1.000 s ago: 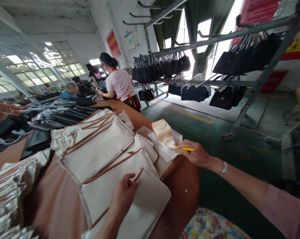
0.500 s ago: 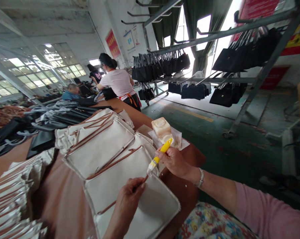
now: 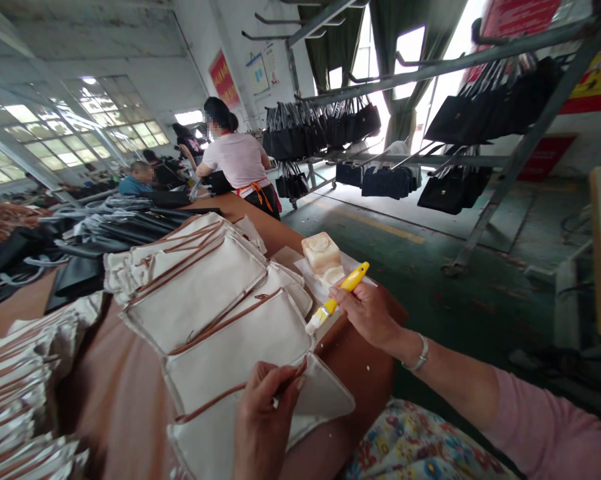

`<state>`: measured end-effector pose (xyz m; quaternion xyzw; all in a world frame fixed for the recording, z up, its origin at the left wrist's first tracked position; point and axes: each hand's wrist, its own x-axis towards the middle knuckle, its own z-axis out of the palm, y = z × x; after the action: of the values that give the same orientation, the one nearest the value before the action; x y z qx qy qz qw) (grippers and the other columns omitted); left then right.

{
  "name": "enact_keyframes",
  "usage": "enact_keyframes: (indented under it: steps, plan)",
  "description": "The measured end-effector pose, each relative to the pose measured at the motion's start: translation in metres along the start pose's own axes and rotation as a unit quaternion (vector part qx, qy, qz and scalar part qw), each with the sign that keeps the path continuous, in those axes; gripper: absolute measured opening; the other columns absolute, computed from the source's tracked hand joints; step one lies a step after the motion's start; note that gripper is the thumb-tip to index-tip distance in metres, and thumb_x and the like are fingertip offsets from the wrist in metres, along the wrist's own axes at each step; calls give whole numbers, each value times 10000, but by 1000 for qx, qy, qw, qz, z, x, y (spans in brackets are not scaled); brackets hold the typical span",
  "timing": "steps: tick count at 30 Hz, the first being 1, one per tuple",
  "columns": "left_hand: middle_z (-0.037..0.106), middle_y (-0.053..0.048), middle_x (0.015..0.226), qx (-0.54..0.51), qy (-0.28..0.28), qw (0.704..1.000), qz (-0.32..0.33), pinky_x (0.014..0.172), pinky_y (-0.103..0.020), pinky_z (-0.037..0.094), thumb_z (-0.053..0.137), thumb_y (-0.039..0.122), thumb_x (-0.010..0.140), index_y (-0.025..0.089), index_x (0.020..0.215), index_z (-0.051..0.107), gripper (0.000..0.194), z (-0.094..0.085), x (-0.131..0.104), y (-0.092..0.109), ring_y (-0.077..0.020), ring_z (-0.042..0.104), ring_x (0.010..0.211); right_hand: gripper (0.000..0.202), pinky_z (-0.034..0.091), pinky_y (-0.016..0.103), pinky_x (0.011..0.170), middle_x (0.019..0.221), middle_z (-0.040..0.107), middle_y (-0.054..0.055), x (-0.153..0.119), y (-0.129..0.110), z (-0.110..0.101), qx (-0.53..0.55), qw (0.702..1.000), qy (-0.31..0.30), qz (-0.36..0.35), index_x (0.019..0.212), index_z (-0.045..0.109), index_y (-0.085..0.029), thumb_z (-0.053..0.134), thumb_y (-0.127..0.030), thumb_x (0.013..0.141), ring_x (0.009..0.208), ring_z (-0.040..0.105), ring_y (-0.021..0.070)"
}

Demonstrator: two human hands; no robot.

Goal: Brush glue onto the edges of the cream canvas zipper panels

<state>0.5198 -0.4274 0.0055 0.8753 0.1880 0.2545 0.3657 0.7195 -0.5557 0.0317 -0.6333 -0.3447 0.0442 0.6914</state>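
Note:
My right hand (image 3: 368, 312) grips a yellow-handled brush (image 3: 353, 278), its bristles coated in white paste and pointing down-left. The brush tip is just above the right edge of the cream bag panels and apart from my left fingers. My left hand (image 3: 268, 407) pinches the brown-trimmed edge of the front cream bag lining (image 3: 325, 393), lifting it at the right end. Under it lie more cream pieces (image 3: 240, 337) with brown strips, overlapping in a row. Close by the brush, an off-white block-like container (image 3: 322, 253) sits on a paper sheet.
Stacked cream pieces (image 3: 18, 380) stand at left on the brown table (image 3: 115, 373). Black bags (image 3: 125, 230) are heaped behind. A metal rack (image 3: 430, 72) holds hanging black bags at right. A person (image 3: 235, 160) works at the table's far end.
The brush has moved right and away from the lining's edge. My left hand has shifted slightly right and down, raising and folding the edge of the front lining.

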Motion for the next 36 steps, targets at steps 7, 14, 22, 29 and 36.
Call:
enact_keyframes:
  steps: [7,14,22,29,36]
  plan:
    - [610,-31,862,68,55,995,54,676,-243,499,589,347,871,266,918,715,157,6,-15,-1,-154,612,779,308,364,207,483,564,516,-23,-15,-19,-6,94,979,-168,70,749,610,-157,605,-438,874,507,458,106]
    - [595,-32,835,81,88,990,73,653,-241,494,606,278,871,245,931,686,106,4,-22,3,-143,601,744,357,383,228,517,569,507,-10,-21,-32,-2,35,993,-104,47,700,602,-156,602,-469,871,539,456,115]
    - [613,-43,853,107,207,972,-30,660,-252,525,604,342,868,254,926,685,133,-78,-97,21,-155,614,762,260,271,224,394,612,501,44,-39,-22,4,174,953,-47,245,799,704,-207,758,-458,759,498,420,96]
    - [635,-28,829,258,83,944,-188,615,-226,464,645,510,783,265,838,716,262,-269,-145,13,-168,582,744,208,188,311,378,617,506,84,-51,23,11,130,935,3,329,749,698,-311,778,-481,661,470,420,106]
    - [673,-14,826,328,-70,909,-249,735,-227,475,610,423,765,200,802,711,247,-354,-93,-117,-180,624,808,300,187,264,368,595,493,72,-70,12,30,125,927,30,354,783,705,-277,788,-520,629,450,370,89]
